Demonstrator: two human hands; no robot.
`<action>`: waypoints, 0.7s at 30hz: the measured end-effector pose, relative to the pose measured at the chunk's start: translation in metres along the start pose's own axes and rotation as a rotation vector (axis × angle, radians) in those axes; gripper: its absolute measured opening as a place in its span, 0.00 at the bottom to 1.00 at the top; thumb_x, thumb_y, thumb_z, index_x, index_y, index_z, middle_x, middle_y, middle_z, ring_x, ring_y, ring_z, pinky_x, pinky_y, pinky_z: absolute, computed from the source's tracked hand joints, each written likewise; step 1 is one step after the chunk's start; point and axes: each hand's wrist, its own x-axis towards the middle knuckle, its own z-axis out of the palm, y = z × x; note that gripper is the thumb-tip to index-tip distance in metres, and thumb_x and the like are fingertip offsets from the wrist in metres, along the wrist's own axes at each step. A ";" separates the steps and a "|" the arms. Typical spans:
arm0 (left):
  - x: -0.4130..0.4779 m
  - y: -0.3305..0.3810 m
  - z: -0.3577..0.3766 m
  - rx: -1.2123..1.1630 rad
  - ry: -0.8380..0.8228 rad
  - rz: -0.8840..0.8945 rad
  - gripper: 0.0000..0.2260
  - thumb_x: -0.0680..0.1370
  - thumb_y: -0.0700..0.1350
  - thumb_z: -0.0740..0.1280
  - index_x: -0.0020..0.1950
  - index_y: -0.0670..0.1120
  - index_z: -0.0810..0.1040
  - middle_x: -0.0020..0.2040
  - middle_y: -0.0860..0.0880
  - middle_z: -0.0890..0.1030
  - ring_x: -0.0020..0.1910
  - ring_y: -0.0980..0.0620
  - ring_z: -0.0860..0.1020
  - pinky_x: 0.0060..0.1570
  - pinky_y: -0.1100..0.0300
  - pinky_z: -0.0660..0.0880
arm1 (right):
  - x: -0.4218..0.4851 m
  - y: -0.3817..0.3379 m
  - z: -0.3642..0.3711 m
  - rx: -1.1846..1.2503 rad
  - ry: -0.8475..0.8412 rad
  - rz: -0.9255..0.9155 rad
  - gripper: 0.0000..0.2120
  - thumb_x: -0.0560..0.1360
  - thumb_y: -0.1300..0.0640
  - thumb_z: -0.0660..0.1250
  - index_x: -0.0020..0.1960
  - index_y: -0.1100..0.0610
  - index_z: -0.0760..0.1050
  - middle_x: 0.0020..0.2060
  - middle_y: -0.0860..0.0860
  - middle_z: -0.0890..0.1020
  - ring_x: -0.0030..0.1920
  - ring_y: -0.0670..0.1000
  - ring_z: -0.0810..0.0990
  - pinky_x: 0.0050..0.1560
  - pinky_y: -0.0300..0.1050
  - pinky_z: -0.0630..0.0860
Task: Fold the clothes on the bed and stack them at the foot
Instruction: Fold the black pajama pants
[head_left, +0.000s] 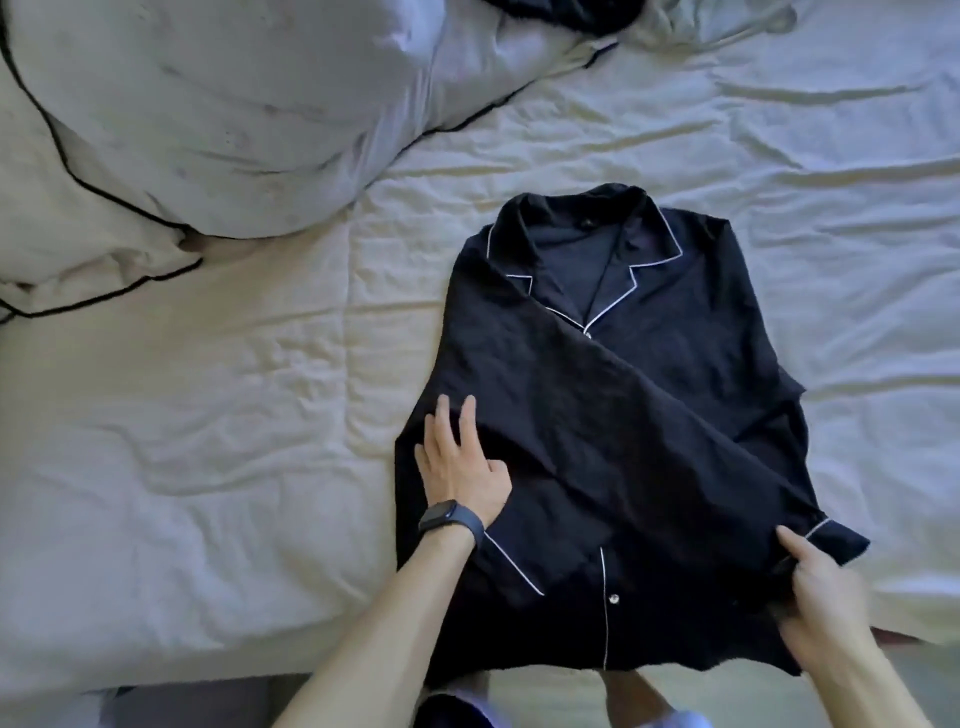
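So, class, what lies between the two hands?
The shirt: its folded sleeve and button strip, between left hand and right hand, in the head view.

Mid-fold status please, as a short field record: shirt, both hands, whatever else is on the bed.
garment: dark pyjama shirt, white piping, face up on the bed sheet
fold: one sleeve laid diagonally across the front
left hand: fingers straight, pressing the shirt's left side
right hand: grips the sleeve near its cuff
elsewhere: bunched white duvet top left; dark cloth at far edge
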 end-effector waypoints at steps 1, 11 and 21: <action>0.000 0.000 0.008 0.048 -0.011 -0.063 0.38 0.74 0.43 0.65 0.82 0.51 0.52 0.82 0.44 0.48 0.80 0.40 0.51 0.75 0.39 0.55 | 0.016 0.006 -0.010 -0.094 0.039 -0.028 0.12 0.79 0.57 0.69 0.62 0.57 0.76 0.54 0.55 0.82 0.55 0.58 0.81 0.57 0.55 0.76; 0.015 0.003 0.027 0.268 0.019 -0.268 0.37 0.76 0.47 0.67 0.81 0.51 0.53 0.82 0.44 0.52 0.80 0.43 0.52 0.76 0.40 0.51 | 0.094 0.032 -0.041 -0.614 -0.025 -0.243 0.16 0.74 0.49 0.74 0.58 0.51 0.73 0.57 0.55 0.81 0.61 0.62 0.78 0.55 0.53 0.73; 0.042 0.006 0.004 0.395 0.076 -0.067 0.36 0.75 0.42 0.67 0.80 0.50 0.55 0.76 0.44 0.61 0.71 0.41 0.65 0.67 0.46 0.66 | 0.052 0.004 -0.029 -0.996 0.134 -0.751 0.29 0.72 0.54 0.73 0.69 0.58 0.68 0.64 0.60 0.71 0.66 0.62 0.66 0.68 0.61 0.66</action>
